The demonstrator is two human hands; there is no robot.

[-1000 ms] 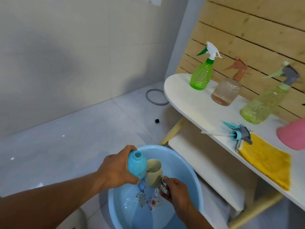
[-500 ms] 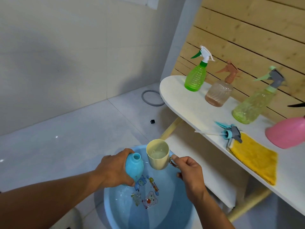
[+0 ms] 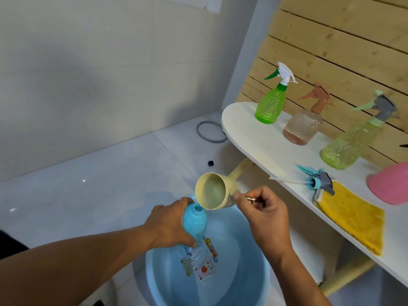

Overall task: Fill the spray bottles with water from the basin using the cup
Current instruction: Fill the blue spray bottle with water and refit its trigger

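Observation:
My left hand [image 3: 170,226] grips a light blue bottle [image 3: 195,220] without its sprayer, held over the blue basin [image 3: 249,281] of water. My right hand [image 3: 262,214] pinches the handle of a cream cup [image 3: 213,191]. The cup is tipped toward the bottle, its lip just above the bottle's open mouth, with water inside. The bottle's blue and grey sprayer head [image 3: 318,181] lies on the white table [image 3: 254,140].
On the table stand a green spray bottle [image 3: 270,104], a brownish one [image 3: 304,127], a yellow-green one [image 3: 348,144] and a pink one [image 3: 390,184]. A yellow cloth [image 3: 351,215] lies near the table's front edge. A grey ring [image 3: 209,134] lies on the floor.
My right hand lifted the cup out of the basin, raised it and tilted it over the bottle's mouth. My left hand kept the bottle over the basin.

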